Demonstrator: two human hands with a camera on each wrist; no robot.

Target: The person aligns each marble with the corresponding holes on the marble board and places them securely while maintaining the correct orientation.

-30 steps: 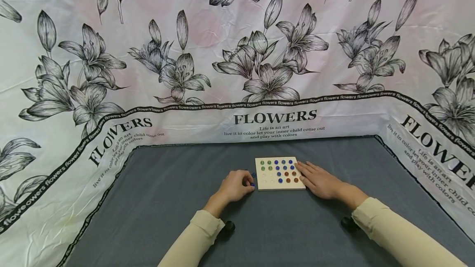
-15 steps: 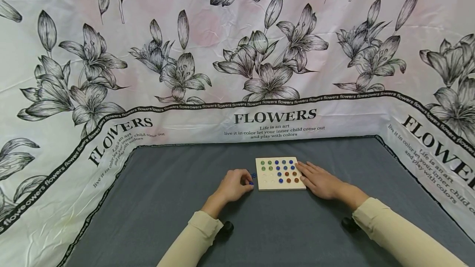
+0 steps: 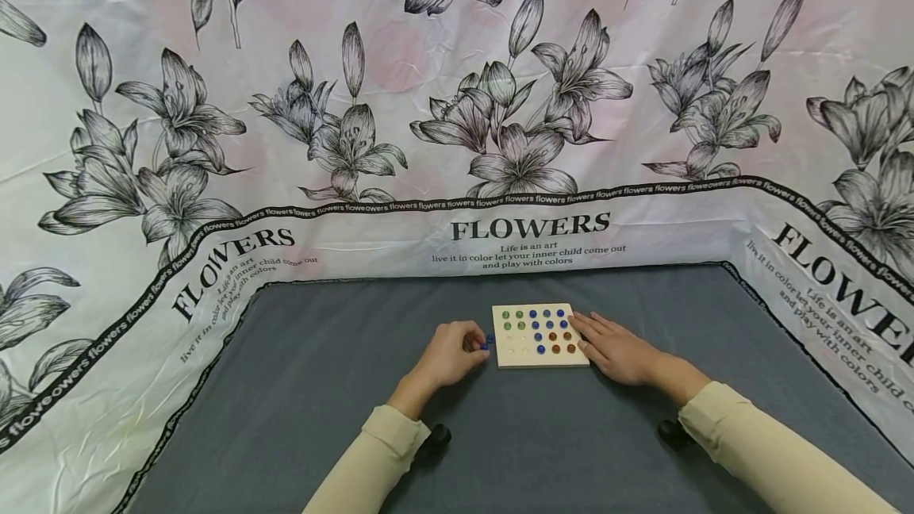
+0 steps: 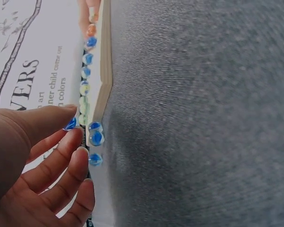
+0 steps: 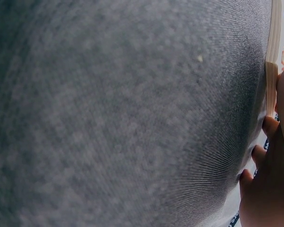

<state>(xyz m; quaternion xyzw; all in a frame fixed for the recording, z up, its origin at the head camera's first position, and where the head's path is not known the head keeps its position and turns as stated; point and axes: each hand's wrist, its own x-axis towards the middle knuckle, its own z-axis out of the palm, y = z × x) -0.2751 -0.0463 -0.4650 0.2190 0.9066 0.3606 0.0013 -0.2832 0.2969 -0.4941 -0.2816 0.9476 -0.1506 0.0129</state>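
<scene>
My left hand [image 3: 448,354] is just left of a pale wooden board [image 3: 546,361], pinching a blue marble [image 4: 70,124] between thumb and index finger. Beyond those fingertips, in the left wrist view, several loose blue marbles [image 4: 95,160] lie on the cloth beside the board's end. Rows of marbles sit in the board: green ones [image 3: 506,315] at the back left, blue ones [image 3: 547,313] through the middle and back right, orange-brown ones [image 3: 556,348] at the front right. Bare hollows show at its front left. My right hand [image 3: 620,349] rests with extended fingers on the board's right edge.
Dark grey cloth [image 3: 557,443] covers the table. Behind and at both sides stands a white curtain [image 3: 378,240] printed with flowers and lettering. A dark round piece sits under each wrist, one at the left sleeve [image 3: 440,436] and one at the right sleeve [image 3: 673,433].
My left hand has risen slightly from the cloth with the blue marble, its fingers shifting a little. The right hand and the board have stayed in place.
</scene>
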